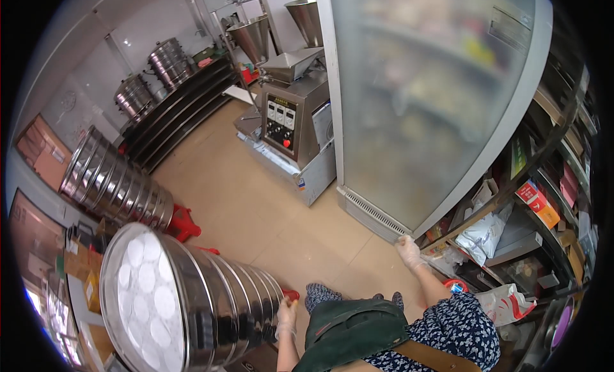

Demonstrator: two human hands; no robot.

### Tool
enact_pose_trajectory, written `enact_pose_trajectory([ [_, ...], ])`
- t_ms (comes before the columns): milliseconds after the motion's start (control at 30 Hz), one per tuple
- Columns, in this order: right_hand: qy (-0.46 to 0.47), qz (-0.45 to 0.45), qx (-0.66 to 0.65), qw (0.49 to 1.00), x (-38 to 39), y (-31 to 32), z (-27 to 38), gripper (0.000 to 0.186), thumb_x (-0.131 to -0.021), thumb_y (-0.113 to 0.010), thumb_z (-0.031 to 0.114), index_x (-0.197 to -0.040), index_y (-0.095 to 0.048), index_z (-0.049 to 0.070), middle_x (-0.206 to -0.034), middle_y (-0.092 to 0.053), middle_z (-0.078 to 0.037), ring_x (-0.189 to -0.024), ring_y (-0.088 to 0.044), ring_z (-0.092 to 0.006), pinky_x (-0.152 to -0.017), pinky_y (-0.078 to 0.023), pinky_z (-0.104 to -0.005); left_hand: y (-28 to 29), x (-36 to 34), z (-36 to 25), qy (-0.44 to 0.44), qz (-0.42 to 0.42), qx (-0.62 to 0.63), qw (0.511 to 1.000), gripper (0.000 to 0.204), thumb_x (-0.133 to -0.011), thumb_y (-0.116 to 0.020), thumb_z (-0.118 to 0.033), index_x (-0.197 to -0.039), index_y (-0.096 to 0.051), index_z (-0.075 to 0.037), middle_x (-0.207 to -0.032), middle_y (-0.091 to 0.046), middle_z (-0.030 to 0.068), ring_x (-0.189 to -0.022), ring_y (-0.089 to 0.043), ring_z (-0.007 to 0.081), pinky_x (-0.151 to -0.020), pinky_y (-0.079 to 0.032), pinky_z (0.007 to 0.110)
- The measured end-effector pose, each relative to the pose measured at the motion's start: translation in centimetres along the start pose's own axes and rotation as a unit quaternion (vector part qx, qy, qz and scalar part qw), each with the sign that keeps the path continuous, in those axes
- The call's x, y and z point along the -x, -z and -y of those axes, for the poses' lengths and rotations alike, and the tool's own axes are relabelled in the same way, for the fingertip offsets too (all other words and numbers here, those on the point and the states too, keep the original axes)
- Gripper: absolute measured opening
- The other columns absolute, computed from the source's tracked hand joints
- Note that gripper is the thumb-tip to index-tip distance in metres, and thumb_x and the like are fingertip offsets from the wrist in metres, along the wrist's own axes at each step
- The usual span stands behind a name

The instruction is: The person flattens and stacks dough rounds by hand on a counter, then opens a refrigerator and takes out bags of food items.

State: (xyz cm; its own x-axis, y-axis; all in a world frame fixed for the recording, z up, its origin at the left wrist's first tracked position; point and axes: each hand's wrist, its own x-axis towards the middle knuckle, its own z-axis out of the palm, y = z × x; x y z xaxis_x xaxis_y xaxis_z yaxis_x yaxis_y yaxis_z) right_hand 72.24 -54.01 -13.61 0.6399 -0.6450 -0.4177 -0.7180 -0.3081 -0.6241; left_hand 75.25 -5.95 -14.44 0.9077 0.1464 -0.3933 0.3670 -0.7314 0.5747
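My left hand, in a clear plastic glove, is beside the lower part of a tall stack of round metal steamer trays. Its fingers are curled in; whether they hold anything is hidden. On the stack's top tray lie several flat white round pieces on a pale lining. My right hand, gloved too, appears in front of the lower corner of a tall glass-door fridge. Those fingers are bent closed, and I cannot tell whether they touch the door frame.
A second steamer stack stands on a red base at the left. Beyond is a steel machine with hoppers. Steamer pots sit on a dark stepped rack. Crowded shelves line the right side.
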Motion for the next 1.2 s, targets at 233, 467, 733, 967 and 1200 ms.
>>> enact_pose_trajectory([
  [233, -0.005, -0.014, -0.031, 0.999, -3.0, -5.5, 6.1, 0.033, -0.086, -0.059, 0.02, -0.119, -0.06, 0.012, -0.106, -0.07, -0.013, -0.103, -0.066, -0.0328, -0.092, -0.05, -0.0421, 1.8, -21.7, -16.4, -0.129, -0.064, 0.25, 0.958, 0.053, -0.093, -0.068, -0.026, -0.135, -0.046, -0.003, -0.12, -0.059, 0.0137, -0.111, -0.055, 0.0237, -0.098, -0.045, 0.038],
  [467, -0.148, -0.121, -0.132, 0.973, -5.1, -7.3, 8.1, 0.037, -0.087, -0.067, 0.025, -0.119, -0.061, 0.007, -0.109, -0.069, -0.014, -0.105, -0.065, -0.0274, -0.095, -0.048, -0.0361, 7.1, -31.4, -44.4, -0.318, 0.098, 0.419, 0.845, 0.043, -0.097, -0.059, -0.008, -0.138, -0.045, -0.008, -0.126, -0.053, 0.0087, -0.115, -0.052, 0.0172, -0.103, -0.042, 0.033],
  [733, -0.205, -0.199, -0.229, 0.93, -10.2, -8.5, 13.2, 0.035, -0.087, -0.069, 0.025, -0.114, -0.061, 0.004, -0.105, -0.069, -0.011, -0.1, -0.063, -0.0231, -0.091, -0.048, -0.035, 0.9, -35.9, -65.6, -0.446, 0.287, 0.454, 0.716, 0.039, -0.098, -0.059, -0.017, -0.134, -0.048, -0.008, -0.116, -0.056, 0.0056, -0.102, -0.055, 0.0135, -0.094, -0.046, 0.029],
  [967, -0.159, -0.29, -0.335, 0.882, -14.2, -10.0, 17.6, 0.026, -0.092, -0.064, 0.019, -0.112, -0.06, 0.002, -0.099, -0.065, -0.007, -0.092, -0.059, -0.0146, -0.087, -0.047, -0.0299, -2.3, -38.9, -71.3, -0.427, 0.372, 0.4, 0.721, 0.026, -0.103, -0.052, -0.025, -0.118, -0.057, -0.005, -0.106, -0.058, 0.0002, -0.096, -0.05, 0.0094, -0.091, -0.04, 0.026],
  [1200, -0.136, -0.392, -0.433, 0.8, -14.7, -8.9, 26.3, 0.027, -0.096, -0.06, 0.015, -0.12, -0.057, 0.003, -0.102, -0.064, -0.005, -0.096, -0.061, -0.0145, -0.089, -0.047, -0.0298, -2.1, -36.3, -71.7, -0.373, 0.4, 0.409, 0.73, 0.022, -0.101, -0.052, -0.021, -0.115, -0.057, -0.005, -0.106, -0.053, -0.0008, -0.101, -0.046, 0.0101, -0.094, -0.036, 0.026],
])
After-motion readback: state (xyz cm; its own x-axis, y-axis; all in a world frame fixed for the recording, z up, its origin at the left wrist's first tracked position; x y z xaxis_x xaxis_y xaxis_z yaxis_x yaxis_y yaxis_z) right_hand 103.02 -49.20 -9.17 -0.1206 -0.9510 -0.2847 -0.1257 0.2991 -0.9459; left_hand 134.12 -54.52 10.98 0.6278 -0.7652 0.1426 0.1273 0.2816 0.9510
